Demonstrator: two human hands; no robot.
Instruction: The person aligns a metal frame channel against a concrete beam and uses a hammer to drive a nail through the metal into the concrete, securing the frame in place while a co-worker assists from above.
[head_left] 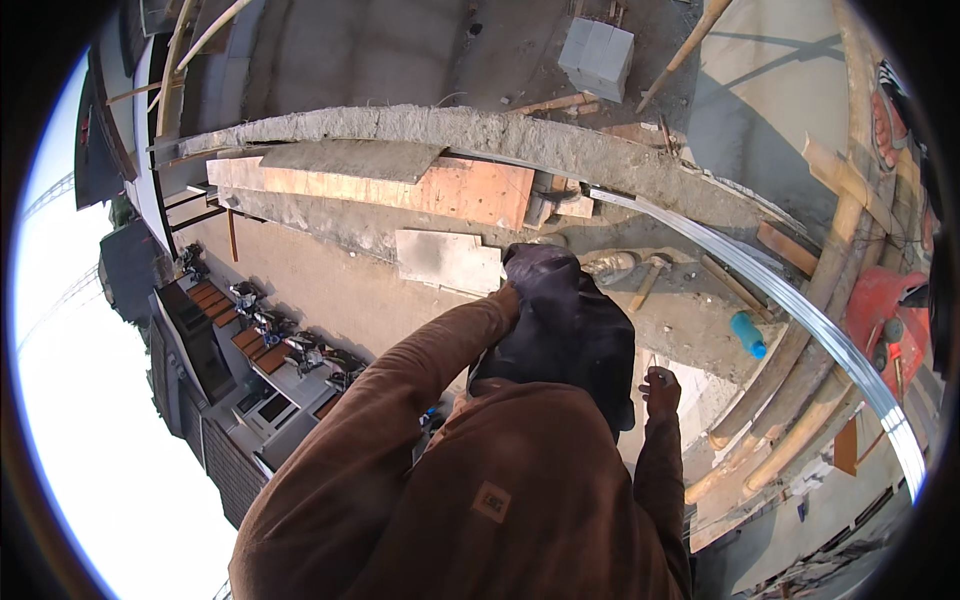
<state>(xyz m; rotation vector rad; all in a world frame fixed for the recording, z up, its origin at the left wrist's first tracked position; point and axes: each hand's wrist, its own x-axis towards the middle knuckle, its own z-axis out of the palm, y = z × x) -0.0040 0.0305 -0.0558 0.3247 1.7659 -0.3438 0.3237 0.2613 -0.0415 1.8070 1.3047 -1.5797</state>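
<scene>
My left hand (509, 299) rests against the side of my dark trousers (560, 320) at the raised knee; its fingers are mostly hidden by the cloth. Lower on the right, my right hand (660, 392) is closed, its fingertips pinching a thin pale stick (654, 362) too small to name. Beyond my knee lies a hammer (650, 283) with a wooden handle on the dusty concrete. A teal bottle (747, 335) lies to the right of it.
Long shiny metal strips (790, 285) curve past bamboo poles (780, 385) on the right, near a red container (880, 310) and another person's foot (884, 130). Plywood (470, 190) lies along a concrete ledge (400, 125). Pale blocks (596, 55) stand beyond. Left, the ground drops to parked motorbikes (310, 355).
</scene>
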